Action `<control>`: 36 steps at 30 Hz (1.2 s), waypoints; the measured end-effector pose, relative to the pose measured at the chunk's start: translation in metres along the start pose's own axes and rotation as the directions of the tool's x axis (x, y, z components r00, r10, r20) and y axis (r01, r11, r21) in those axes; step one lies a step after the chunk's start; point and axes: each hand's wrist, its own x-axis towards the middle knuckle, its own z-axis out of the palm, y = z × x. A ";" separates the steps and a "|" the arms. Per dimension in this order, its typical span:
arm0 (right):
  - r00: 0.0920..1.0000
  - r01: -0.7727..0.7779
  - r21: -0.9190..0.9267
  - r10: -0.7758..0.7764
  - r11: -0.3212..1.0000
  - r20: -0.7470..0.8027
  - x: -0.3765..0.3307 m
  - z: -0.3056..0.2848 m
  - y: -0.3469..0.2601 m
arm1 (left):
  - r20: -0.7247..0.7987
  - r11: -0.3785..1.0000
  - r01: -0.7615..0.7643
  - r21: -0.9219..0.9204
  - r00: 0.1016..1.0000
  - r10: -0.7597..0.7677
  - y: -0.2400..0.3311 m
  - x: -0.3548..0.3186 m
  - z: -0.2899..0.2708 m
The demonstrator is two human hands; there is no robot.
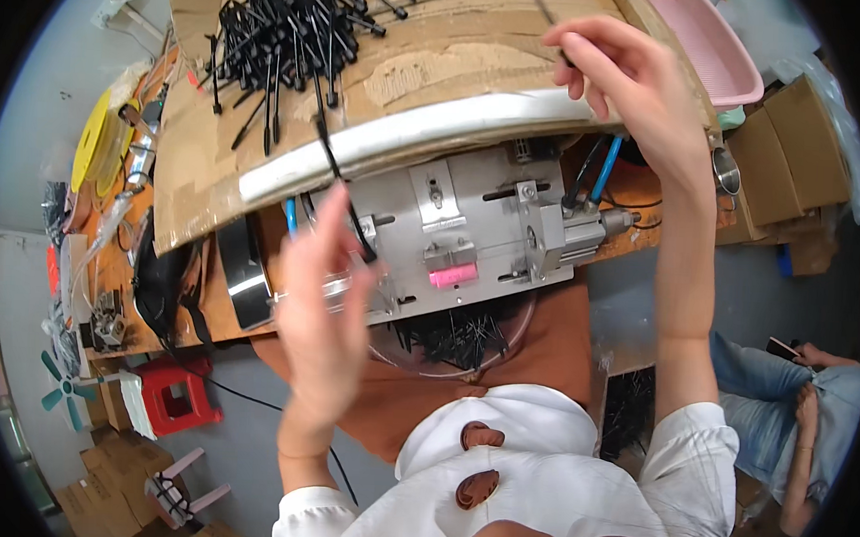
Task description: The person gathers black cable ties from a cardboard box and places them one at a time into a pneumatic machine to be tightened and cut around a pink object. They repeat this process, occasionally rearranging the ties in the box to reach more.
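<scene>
1. You have two bare hands: one left hand, one right hand.
2. Two dark rods, one at each hand.
3. Piled black rods before you: too overlapped to count.
4. You can count two blue hoses.
5. One small pink cylinder.
6. One clear round bowl.
7. One pink plastic basket.
8. One yellow spool.
9. One red stool.
10. One teal-bladed fan.
11. One other person near you.

Yellow spool at far left, teal-bladed fan below it, red plastic stool near the fan, pink basket at upper right, brown cardboard box just beyond, person in blue lower right.
</scene>
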 end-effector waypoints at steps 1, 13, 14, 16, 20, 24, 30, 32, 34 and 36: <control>0.999 0.025 0.098 -0.021 0.995 -0.043 -0.011 0.004 0.000 | 0.055 0.994 -0.029 0.106 0.998 0.023 0.007 -0.026 0.008; 0.944 0.152 0.344 -0.033 0.927 -0.329 -0.092 0.036 -0.002 | 0.285 0.870 -0.180 0.459 0.957 0.048 0.013 -0.082 0.077; 0.946 0.150 0.347 -0.033 0.926 -0.321 -0.097 0.039 -0.001 | 0.291 0.865 -0.187 0.466 0.955 0.050 0.014 -0.081 0.076; 0.942 0.110 0.308 0.000 0.945 -0.336 -0.109 0.047 0.002 | 0.299 0.860 -0.195 0.472 0.953 0.052 0.015 -0.078 0.076; 0.949 0.142 -0.008 -0.139 0.990 -0.283 -0.143 0.079 0.014 | 0.331 0.881 -0.164 0.444 0.944 0.009 0.017 -0.074 0.075; 0.966 0.242 -0.292 -0.258 0.925 -0.018 -0.172 0.116 0.027 | 0.314 0.925 -0.076 0.372 0.948 -0.048 0.024 -0.083 0.062; 0.961 0.277 -0.340 -0.250 0.899 0.122 -0.169 0.143 0.045 | 0.273 0.948 0.011 0.319 0.957 -0.103 0.024 -0.096 0.041; 0.959 0.284 -0.360 -0.260 0.889 0.115 -0.165 0.147 0.047 | 0.273 0.956 0.054 0.289 0.952 -0.137 0.022 -0.095 0.041; 0.956 0.294 -0.350 -0.266 0.889 0.126 -0.164 0.147 0.044 | 0.263 0.958 0.039 0.284 0.958 -0.117 0.020 -0.092 0.037; 0.966 0.245 -0.385 -0.189 0.890 0.178 -0.162 0.140 0.035 | 0.220 0.959 0.004 0.285 0.973 -0.069 0.014 -0.077 0.031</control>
